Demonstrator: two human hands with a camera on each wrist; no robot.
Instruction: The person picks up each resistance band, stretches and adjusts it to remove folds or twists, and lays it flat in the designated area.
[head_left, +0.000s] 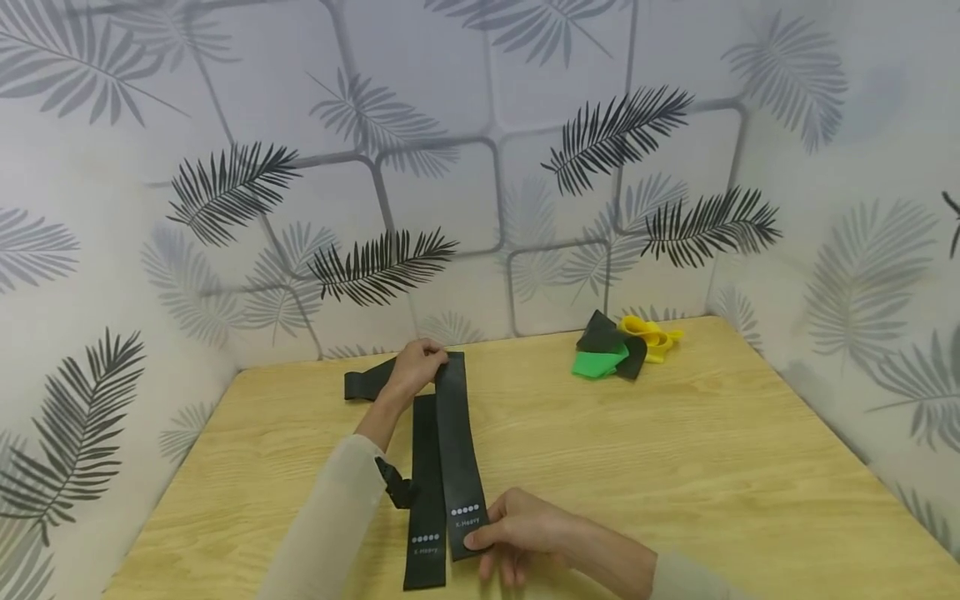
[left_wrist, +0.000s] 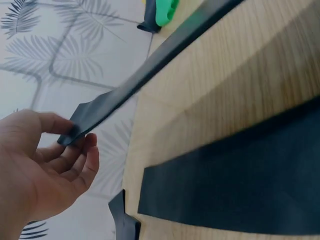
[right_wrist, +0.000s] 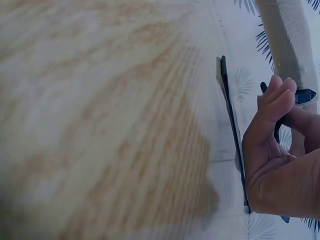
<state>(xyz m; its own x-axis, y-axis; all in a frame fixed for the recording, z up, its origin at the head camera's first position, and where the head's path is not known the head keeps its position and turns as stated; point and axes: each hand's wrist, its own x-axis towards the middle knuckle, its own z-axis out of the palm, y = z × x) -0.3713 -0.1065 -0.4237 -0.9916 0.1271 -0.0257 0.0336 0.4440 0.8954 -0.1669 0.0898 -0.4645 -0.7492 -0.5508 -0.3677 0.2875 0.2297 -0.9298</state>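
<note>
Leaf-patterned walls (head_left: 480,196) stand behind and beside a wood-grained table (head_left: 645,442).

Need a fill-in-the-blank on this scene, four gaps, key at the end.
1. The right hand pinches the near end of a black band labelled ____.
2. Held at its far end by the left hand, that band shows a row of ____ dots.
3. In the head view, a second labelled band lies to the ____ of it.
4. Near the green band sits a looped band coloured ____.

Missing words: X-Heavy; five; left; yellow.

The black band (head_left: 460,450) bears pale dots (head_left: 465,509), the wall (head_left: 438,192) dark leaf prints (head_left: 618,133)
</note>
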